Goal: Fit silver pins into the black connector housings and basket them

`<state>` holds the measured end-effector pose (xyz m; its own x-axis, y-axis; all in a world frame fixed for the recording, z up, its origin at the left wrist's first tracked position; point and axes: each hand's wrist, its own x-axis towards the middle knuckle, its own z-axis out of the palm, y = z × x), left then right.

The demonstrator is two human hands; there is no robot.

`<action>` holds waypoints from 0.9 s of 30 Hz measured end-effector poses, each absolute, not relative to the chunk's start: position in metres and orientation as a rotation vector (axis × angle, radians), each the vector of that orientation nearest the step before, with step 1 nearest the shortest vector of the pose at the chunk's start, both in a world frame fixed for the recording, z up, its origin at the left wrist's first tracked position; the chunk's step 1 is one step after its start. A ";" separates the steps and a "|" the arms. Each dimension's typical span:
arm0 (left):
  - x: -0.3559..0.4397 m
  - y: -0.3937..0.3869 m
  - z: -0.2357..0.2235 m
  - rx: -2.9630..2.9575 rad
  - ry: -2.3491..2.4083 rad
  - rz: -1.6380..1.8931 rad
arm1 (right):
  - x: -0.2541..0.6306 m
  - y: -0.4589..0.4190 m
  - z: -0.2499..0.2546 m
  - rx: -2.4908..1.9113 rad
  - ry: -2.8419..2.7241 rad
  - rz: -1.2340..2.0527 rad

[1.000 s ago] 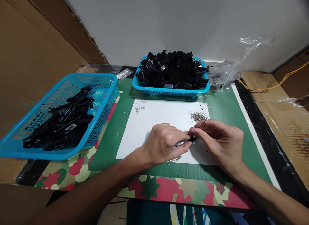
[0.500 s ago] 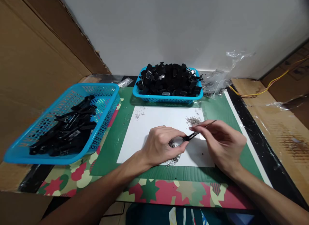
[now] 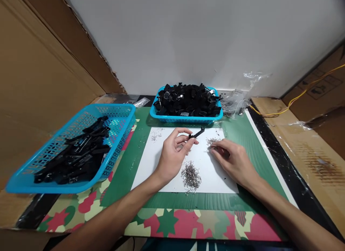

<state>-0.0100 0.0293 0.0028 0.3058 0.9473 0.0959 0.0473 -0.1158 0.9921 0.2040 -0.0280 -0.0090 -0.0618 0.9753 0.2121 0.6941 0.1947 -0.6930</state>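
Observation:
My left hand (image 3: 174, 154) is closed in a pinch on a black plastic part (image 3: 198, 133), whose narrow arm points up and to the right above the white sheet (image 3: 161, 164). My right hand (image 3: 233, 155) has its fingertips pressed together beside a small pile of metal pieces (image 3: 211, 141). A thin bit pokes out at those fingertips, too small to name. Below my left hand lies a larger pile of small bent metal pieces, like little springs or clips (image 3: 191, 175). A few similar loose wire pieces (image 3: 155, 136) are scattered on the sheet's far left corner.
A blue basket (image 3: 126, 136) with long black parts stands at the left. Another blue basket (image 3: 185, 119), heaped with black parts, is at the back by the wall. Clear plastic bags (image 3: 234, 101) and a yellow cable (image 3: 289, 103) lie at the right.
My hands have moved apart. The left has lifted the black part up and to the left, while the right has let go of it and shifted to the small pile. The view has tilted slightly upward.

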 end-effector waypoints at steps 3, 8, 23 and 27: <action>-0.011 0.030 0.002 1.488 0.952 1.043 | 0.198 -0.024 -0.011 -1.586 -1.872 0.492; -0.011 0.028 0.004 1.451 0.854 0.986 | 0.195 -0.018 -0.014 -1.623 -1.920 0.439; -0.013 0.019 0.004 1.456 0.702 0.852 | 0.193 -0.031 0.005 -1.290 -1.575 0.926; -0.012 0.014 0.007 1.623 0.711 0.804 | 0.191 -0.032 0.004 -1.189 -1.344 1.019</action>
<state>-0.0118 0.0135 0.0071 0.5842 0.8010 0.1308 0.0318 -0.1836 0.9825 0.1909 -0.0324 0.0041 0.0163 0.9878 0.1546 0.1179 0.1517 -0.9814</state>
